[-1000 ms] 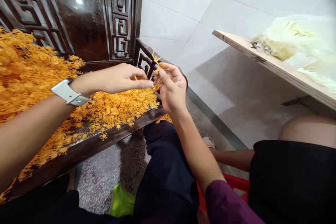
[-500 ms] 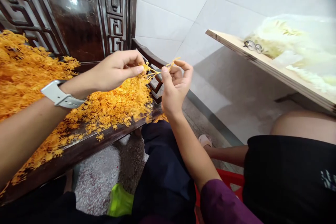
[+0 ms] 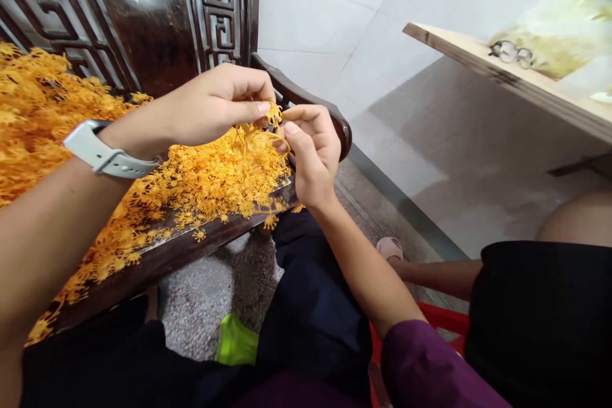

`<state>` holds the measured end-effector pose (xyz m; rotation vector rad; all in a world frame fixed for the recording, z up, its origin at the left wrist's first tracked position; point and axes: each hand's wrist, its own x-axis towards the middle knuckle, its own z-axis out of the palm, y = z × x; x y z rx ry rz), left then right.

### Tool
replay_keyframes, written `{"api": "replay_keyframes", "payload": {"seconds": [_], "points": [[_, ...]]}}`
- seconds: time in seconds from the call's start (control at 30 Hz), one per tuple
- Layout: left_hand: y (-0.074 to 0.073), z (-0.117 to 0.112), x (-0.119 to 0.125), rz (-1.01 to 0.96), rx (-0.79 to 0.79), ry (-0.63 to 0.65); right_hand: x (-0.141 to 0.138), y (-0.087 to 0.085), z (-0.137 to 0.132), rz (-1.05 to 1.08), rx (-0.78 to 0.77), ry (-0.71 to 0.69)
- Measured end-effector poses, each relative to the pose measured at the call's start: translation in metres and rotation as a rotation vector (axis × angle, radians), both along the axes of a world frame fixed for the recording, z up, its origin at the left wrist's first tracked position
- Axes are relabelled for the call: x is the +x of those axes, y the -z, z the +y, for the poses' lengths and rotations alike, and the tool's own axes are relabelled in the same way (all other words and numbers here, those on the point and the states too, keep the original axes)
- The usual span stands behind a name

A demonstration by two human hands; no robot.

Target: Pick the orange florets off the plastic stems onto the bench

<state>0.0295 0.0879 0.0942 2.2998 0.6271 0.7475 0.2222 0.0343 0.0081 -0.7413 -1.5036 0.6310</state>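
My left hand (image 3: 220, 105), with a white watch (image 3: 102, 150) on its wrist, pinches a small orange flower piece (image 3: 274, 116) at its fingertips. My right hand (image 3: 310, 150) meets it from the right and pinches the same tangled strand of orange plastic flower pieces (image 3: 253, 146). The strand hangs down from both hands over a big heap of the same orange pieces (image 3: 157, 185) lying on a dark carved wooden bench (image 3: 182, 252).
The bench's carved back (image 3: 143, 19) rises at the left, its armrest (image 3: 310, 99) just behind my hands. A wooden board (image 3: 502, 76) at the upper right carries glasses (image 3: 514, 52) and pale material. Another person's leg and dark clothing (image 3: 540, 306) are at the right, a red basket (image 3: 440, 322) below.
My hands have come together: the right hand's open fingers closed onto the strand beside the left fingertips. The view shifted slightly to the left and down.
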Motion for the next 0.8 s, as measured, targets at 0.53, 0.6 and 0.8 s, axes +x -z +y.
{"api": "replay_keyframes", "payload": {"seconds": [0.53,0.6,0.8], "points": [[-0.004,-0.007,-0.01,0.301,0.408,-0.032,-0.004,-0.002,0.003,0.102,-0.28,-0.055],[-0.006,-0.006,-0.014,0.379,0.522,-0.021,-0.004,-0.001,0.003,0.085,-0.288,-0.07],[-0.009,-0.017,-0.008,0.664,0.926,-0.087,-0.002,0.0,0.003,0.05,-0.283,-0.072]]}}
